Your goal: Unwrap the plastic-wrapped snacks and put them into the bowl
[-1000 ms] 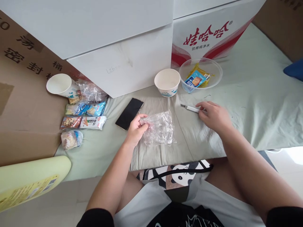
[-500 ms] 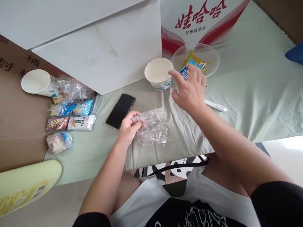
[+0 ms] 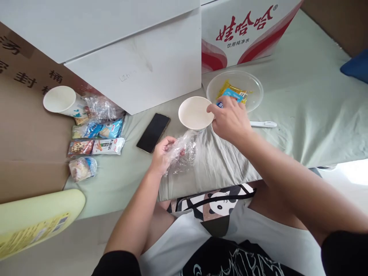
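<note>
My left hand [image 3: 164,154] is closed on a crumpled clear plastic bag [image 3: 185,153], near the front of the cloth-covered surface. My right hand [image 3: 231,117] grips the right rim of a white paper bowl [image 3: 194,113], with the thumb at its edge. The bowl tips slightly toward me, and its inside looks bare. Behind my right hand lies a clear round plastic lid [image 3: 255,86] with yellow and blue snack packets [image 3: 232,92] on it, partly covered by my fingers. A white plastic utensil [image 3: 264,124] sits right of my wrist.
A dark phone [image 3: 153,132] lies left of the bowl. Wrapped snacks [image 3: 107,146] and a tipped paper cup [image 3: 60,100] are further left. White boxes [image 3: 161,61] stand behind, and a pale green rounded object [image 3: 43,214] is at lower left.
My right hand has closed on the bowl's rim, and the bowl has come nearer and tilted toward me. The plastic bag in my left hand is more bunched. The view has shifted slightly.
</note>
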Motion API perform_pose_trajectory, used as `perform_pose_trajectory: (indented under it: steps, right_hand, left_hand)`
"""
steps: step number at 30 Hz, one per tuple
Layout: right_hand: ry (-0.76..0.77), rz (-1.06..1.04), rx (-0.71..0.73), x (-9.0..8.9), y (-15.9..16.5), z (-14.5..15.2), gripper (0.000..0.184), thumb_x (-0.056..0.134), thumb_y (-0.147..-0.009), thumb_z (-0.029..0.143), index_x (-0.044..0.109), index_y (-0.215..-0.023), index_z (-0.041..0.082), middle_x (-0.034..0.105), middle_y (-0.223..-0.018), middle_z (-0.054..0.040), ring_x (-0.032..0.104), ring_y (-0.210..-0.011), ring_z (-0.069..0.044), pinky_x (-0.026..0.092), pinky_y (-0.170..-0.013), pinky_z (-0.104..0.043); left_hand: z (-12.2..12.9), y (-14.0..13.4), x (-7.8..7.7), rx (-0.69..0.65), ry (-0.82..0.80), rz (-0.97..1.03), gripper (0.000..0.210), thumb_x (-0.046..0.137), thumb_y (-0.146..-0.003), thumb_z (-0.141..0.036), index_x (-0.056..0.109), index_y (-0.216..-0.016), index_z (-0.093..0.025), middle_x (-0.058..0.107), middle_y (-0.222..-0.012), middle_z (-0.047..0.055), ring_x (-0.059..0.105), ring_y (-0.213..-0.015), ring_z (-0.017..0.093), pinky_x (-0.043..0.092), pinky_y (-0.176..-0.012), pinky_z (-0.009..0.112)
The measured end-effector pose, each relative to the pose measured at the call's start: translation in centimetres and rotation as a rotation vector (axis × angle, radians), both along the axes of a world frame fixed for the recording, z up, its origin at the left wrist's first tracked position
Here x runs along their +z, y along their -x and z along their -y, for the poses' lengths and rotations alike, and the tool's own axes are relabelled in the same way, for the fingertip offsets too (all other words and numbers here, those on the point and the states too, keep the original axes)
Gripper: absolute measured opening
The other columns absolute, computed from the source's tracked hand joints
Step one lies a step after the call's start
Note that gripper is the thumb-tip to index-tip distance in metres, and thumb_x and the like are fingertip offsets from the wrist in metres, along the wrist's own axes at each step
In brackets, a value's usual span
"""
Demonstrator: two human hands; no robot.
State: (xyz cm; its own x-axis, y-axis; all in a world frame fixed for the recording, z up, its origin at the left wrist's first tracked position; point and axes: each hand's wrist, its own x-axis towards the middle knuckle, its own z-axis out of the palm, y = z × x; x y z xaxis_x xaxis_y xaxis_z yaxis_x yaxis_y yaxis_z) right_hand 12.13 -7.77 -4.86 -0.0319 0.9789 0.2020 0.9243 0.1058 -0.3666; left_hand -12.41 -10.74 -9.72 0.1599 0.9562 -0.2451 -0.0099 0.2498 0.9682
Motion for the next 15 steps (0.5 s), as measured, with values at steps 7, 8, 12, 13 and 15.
perform_pose_trajectory:
  steps: [7, 8, 12, 13, 15]
  right_hand:
    - [0.112, -0.999, 0.271, -1.2, 0.9, 7.5, 0.024, 0.050, -0.097, 0.042, 0.060, -0.111, 0.025, 0.068, -0.119, -0.0093, 0.063, -0.119, -0.025, 0.048, -0.107, -0.045]
    - [0.250, -1.116, 0.300, -1.7, 1.3, 8.0, 0.028, 0.052, -0.096, 0.046, 0.058, -0.113, 0.025, 0.068, -0.120, -0.0094, 0.064, -0.119, -0.024, 0.049, -0.106, -0.044]
    - [0.677, -1.201, 0.375, -3.7, 2.2, 8.1, 0.053, 0.070, -0.083, 0.048, 0.050, -0.125, 0.023, 0.067, -0.127, -0.0128, 0.067, -0.115, -0.025, 0.054, -0.098, -0.042]
    - [0.702, -1.144, 0.350, -4.0, 2.1, 7.9, 0.058, 0.072, -0.080, 0.044, 0.048, -0.129, 0.022, 0.067, -0.126, -0.0128, 0.068, -0.110, -0.025, 0.055, -0.095, -0.042]
    - [0.694, -0.993, 0.280, -4.3, 1.9, 7.5, 0.063, 0.073, -0.076, 0.034, 0.047, -0.133, 0.022, 0.069, -0.118, -0.0103, 0.068, -0.096, -0.022, 0.054, -0.087, -0.041]
  left_hand:
    - [1.8, -0.5, 2.4, -0.499, 0.129, -0.017, 0.023, 0.076, -0.067, -0.031, 0.058, -0.075, -0.019, 0.052, -0.059, -0.004, 0.043, -0.048, 0.008, 0.031, -0.047, 0.021]
    - [1.9, -0.9, 2.6, -0.553, 0.107, -0.053, 0.020, 0.073, -0.070, -0.030, 0.059, -0.076, -0.019, 0.053, -0.061, -0.004, 0.044, -0.051, 0.008, 0.032, -0.049, 0.021]
    - [1.8, -2.1, 2.1, -0.526, -0.140, -0.318, 0.008, 0.063, -0.074, -0.021, 0.062, -0.082, -0.019, 0.058, -0.069, -0.003, 0.048, -0.058, 0.010, 0.037, -0.055, 0.022]
    - [1.8, -2.1, 1.8, -0.490, -0.186, -0.367, 0.010, 0.061, -0.075, -0.019, 0.063, -0.085, -0.019, 0.059, -0.070, -0.004, 0.049, -0.059, 0.010, 0.038, -0.056, 0.022]
    - [1.5, -1.8, 1.1, -0.392, -0.249, -0.403, 0.015, 0.059, -0.075, -0.017, 0.064, -0.089, -0.020, 0.059, -0.070, -0.004, 0.050, -0.058, 0.009, 0.038, -0.056, 0.022]
